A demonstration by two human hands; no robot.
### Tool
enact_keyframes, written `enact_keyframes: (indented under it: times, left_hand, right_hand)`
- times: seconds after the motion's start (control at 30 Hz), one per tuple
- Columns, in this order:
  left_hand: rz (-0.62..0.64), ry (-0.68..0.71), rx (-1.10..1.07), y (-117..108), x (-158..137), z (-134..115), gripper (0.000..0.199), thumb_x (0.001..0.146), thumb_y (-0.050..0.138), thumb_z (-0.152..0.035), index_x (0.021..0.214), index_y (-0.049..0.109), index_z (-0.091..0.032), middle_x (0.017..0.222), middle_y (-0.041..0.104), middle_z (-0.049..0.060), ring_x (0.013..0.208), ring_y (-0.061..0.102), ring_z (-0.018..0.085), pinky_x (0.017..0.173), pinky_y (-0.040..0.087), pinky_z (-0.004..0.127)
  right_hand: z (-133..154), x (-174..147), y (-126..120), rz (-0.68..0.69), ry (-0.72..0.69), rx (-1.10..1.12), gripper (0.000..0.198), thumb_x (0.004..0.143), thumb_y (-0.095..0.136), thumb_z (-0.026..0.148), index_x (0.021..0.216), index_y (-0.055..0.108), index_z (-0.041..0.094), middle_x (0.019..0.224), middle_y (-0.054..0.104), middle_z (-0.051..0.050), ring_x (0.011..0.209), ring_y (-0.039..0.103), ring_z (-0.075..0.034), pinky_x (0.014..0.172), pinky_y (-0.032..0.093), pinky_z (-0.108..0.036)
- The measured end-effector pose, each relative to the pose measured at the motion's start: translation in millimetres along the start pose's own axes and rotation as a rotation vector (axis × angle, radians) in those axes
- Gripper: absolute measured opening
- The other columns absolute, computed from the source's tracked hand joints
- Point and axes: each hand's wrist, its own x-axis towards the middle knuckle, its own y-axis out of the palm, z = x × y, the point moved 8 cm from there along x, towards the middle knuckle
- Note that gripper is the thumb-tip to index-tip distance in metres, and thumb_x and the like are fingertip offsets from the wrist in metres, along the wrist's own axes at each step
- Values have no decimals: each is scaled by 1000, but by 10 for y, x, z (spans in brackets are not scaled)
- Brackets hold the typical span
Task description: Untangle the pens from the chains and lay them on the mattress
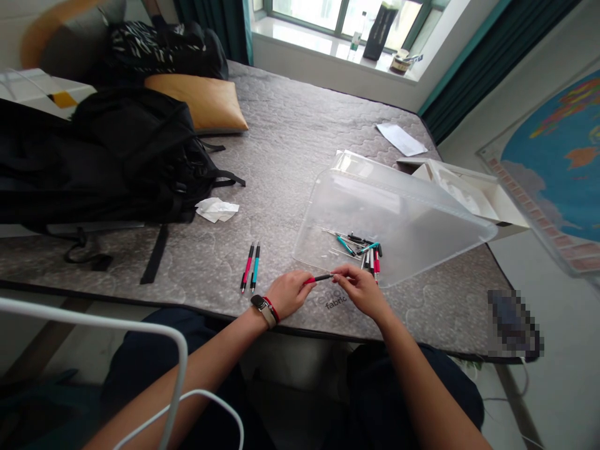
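Note:
My left hand [288, 294], with a watch and a red band at the wrist, is closed around the red end of a red and black pen [322, 277]. At the pen's dark end, the fingertips of my right hand [359, 289] are pinched together; any small part between them is too small to make out. Left of my hands, a red and black pen [247, 269] and a teal and black pen [255, 267] lie side by side. Just beyond my right hand, several pen parts [359, 245] in teal, black and red, with thin refills, lie in a loose pile on a clear plastic lid [347, 200].
The grey quilted surface [281, 156] carries a crumpled tissue [217, 210], a black backpack [140, 150] and a tan cushion [201, 103] on the left. At the right are an open white box [487, 194] and a white paper [400, 139]. A white bar [180, 350] crosses the lower left.

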Motion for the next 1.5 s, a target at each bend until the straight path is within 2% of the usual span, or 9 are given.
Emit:
enact_keyframes:
  times: [0.17,0.33,0.53,0.7,0.87,1.03,1.2,1.3,1.5]
  left_hand:
    - [-25,-4,-27,-52,-10,-21,21,94,50,-37,96,64,-21,87,65,3,78,60,17,72,44,28]
    - [-80,15,-86,-144,-2,-70,20,96,48,-33,96,64,-21,92,67,4,86,61,18,79,45,29]
    - [-109,5,-108,-165,9,-33,15,94,51,-28,96,65,-22,96,65,4,91,60,18,82,46,30]
    - [-126,9,-110,-168,11,-30,13,93,53,-27,96,65,-22,95,65,4,92,60,18,84,47,30]
    - [-128,7,-124,-190,11,-44,14,93,55,-28,96,67,-23,95,65,4,92,61,18,85,47,30]
    - [-136,3,-216,-217,8,-40,14,91,57,-29,95,68,-21,93,68,4,87,62,17,83,48,29]
    - [-108,-37,-284,-195,18,-8,15,88,62,-31,91,71,-20,89,71,4,84,64,18,79,48,29]
    - [-13,-120,-442,-109,29,29,20,85,64,-36,92,73,-19,90,73,5,82,65,18,74,49,27]
    - [467,-193,-883,281,-81,-145,40,83,64,-43,108,69,-13,90,75,9,80,68,20,72,50,28]
  right_hand:
    - [107,-14,62,22,-56,-134,25,89,58,42,83,71,21,75,69,-3,70,61,-18,63,47,-28]
    - [44,14,92,46,-69,-217,41,94,48,43,66,68,21,64,65,-3,61,58,-17,61,43,-29]
    - [-99,16,76,20,-14,-80,29,86,62,45,103,70,22,83,69,-3,72,63,-18,65,49,-29]
    - [-85,17,89,18,-25,-81,23,86,63,44,87,69,21,77,67,-3,72,61,-18,66,47,-29]
    - [-32,18,125,54,-56,-216,36,94,49,44,71,64,21,67,63,-2,63,55,-16,62,40,-28]
    - [92,-42,167,87,-98,-174,26,94,50,41,82,63,21,74,64,-2,68,57,-16,64,41,-27]
    - [133,-61,144,50,-118,-202,34,95,48,40,70,59,19,66,58,0,64,53,-14,62,37,-26]
    - [89,-42,134,67,-96,-135,42,96,46,43,64,57,18,62,56,0,61,51,-13,61,37,-25]
    - [-15,-40,212,86,10,88,49,92,51,48,53,51,18,49,51,2,47,44,-10,49,32,-23]
